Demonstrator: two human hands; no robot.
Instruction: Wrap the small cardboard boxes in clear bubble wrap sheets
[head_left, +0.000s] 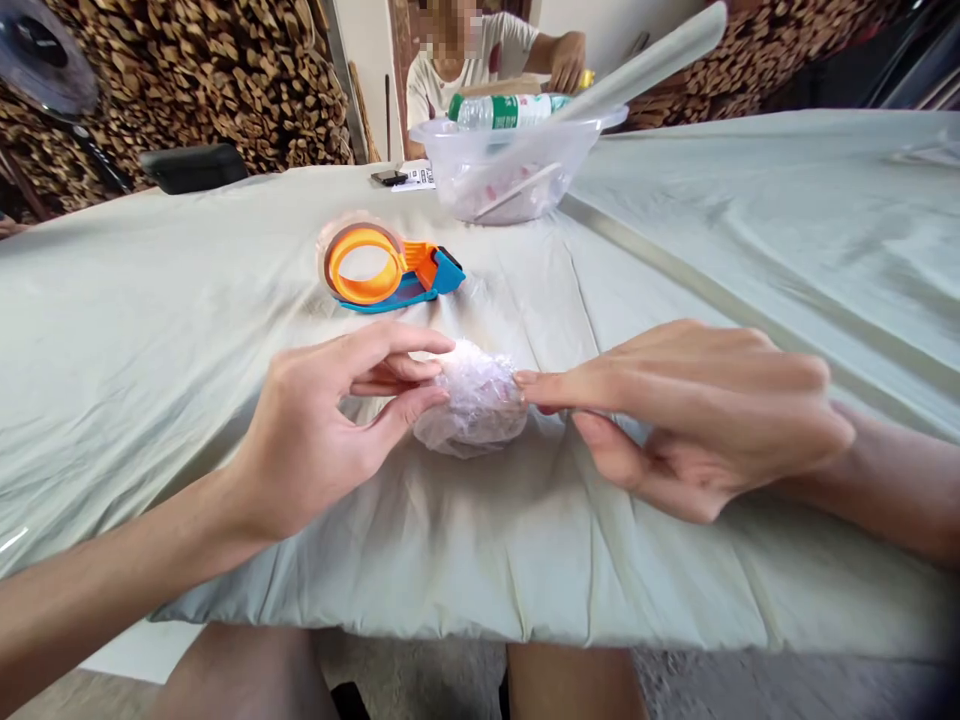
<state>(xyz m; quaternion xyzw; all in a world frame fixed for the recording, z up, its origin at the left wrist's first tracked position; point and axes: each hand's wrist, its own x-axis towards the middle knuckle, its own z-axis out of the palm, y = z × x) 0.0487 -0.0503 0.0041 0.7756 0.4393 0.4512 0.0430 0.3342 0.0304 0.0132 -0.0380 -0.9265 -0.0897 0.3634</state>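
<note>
A small round bundle in crinkled clear plastic wrap [480,415] rests on the cloth between my hands. What is inside the wrap I cannot make out. My left hand [322,420] grips its left side, with thumb and fingertips against the plastic. From the right, my right hand [697,420] reaches in with its index finger stretched out. That fingertip presses on the bundle's right edge, while the thumb stands apart below. Just beyond the bundle lies an orange and blue tape dispenser [394,275] with a roll of clear tape on it.
A translucent plastic basin [517,175] holds a green-labelled bottle [506,110] and a long pale roll [645,65] sticking up rightward. A phone [388,178] and a black case [193,168] lie near the far edge. Another person [480,60] sits across the cloth-covered table [187,260].
</note>
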